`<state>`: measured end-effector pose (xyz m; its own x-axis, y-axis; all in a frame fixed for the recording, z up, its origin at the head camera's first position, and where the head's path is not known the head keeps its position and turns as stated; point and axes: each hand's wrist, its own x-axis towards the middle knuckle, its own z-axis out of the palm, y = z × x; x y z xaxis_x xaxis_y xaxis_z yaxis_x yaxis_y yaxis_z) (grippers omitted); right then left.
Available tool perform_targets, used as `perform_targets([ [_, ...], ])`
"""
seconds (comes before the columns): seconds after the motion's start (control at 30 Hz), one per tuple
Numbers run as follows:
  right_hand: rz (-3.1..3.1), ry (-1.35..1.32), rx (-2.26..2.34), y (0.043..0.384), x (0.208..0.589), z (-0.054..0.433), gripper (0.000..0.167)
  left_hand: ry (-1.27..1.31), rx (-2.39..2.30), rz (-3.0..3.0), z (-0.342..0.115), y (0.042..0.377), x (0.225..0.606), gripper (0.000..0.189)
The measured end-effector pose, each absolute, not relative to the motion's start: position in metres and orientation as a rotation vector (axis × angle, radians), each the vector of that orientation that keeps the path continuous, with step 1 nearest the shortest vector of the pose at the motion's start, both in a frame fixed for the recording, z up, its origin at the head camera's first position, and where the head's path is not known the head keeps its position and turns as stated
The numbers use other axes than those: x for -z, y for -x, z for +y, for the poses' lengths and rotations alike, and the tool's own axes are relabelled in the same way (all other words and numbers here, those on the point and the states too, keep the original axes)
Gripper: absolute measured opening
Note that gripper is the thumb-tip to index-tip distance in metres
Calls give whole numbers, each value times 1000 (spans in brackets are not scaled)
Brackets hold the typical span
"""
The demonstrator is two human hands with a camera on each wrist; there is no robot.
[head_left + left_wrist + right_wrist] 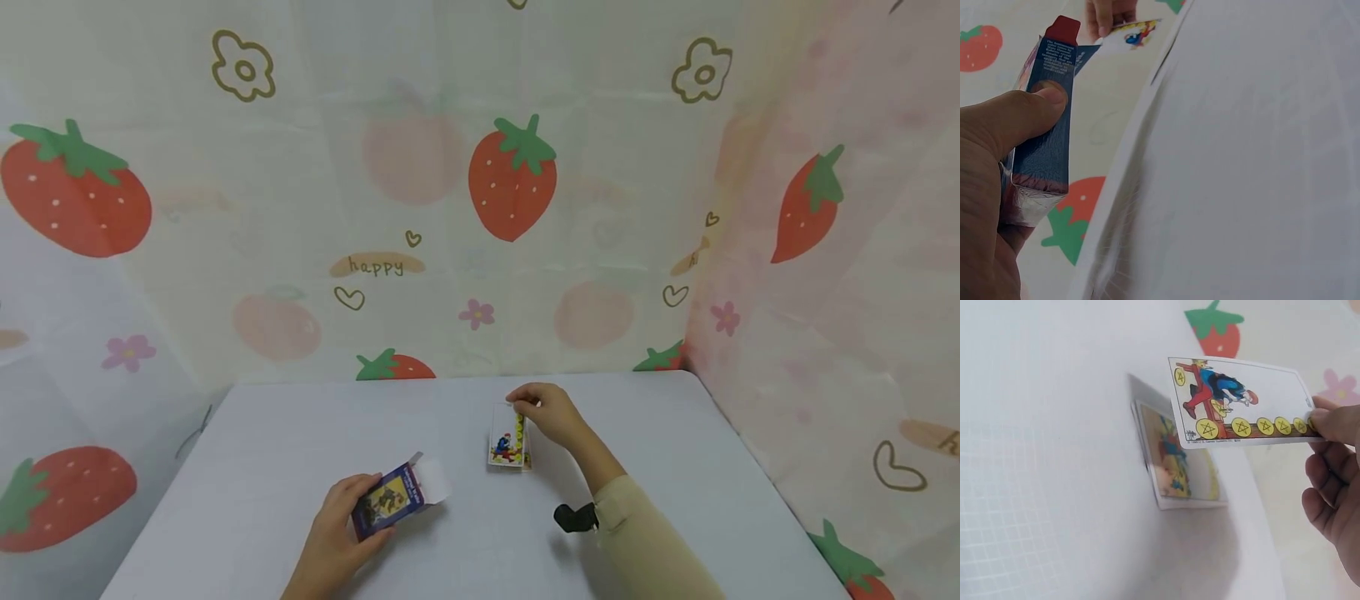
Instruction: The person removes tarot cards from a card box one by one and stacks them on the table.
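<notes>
A dark blue card box with a picture on its front is gripped by my left hand, thumb along one side. Its white end flap stands open toward the right. In the left wrist view the thumb presses on the box's narrow printed side. My right hand pinches one end of a tarot card with a seated figure and several yellow star coins. Beneath that card, apart from it, a stack of cards lies on the table, partly hidden in the head view.
The table has a white cover. Behind it and at the sides hang pale curtains with strawberries and flowers. A black strap piece sticks out beside the right sleeve.
</notes>
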<state>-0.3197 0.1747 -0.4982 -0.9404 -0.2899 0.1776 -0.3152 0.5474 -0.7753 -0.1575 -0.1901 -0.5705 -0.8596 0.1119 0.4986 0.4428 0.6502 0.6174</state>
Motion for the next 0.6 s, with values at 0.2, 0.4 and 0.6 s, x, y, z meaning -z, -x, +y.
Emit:
perform_targets([
  [0.2, -2789, -443, -1432, 327, 510, 175, 15, 470, 1052, -2439, -191, 160, 573, 81],
  [0.4, -2815, -360, -1471, 338, 525, 174, 13, 474, 1061, -2428, -191, 161, 572, 81],
  [0.6, -2838, -326, -1418, 345, 541, 173, 11, 456, 1057, -2433, -190, 162, 571, 81],
])
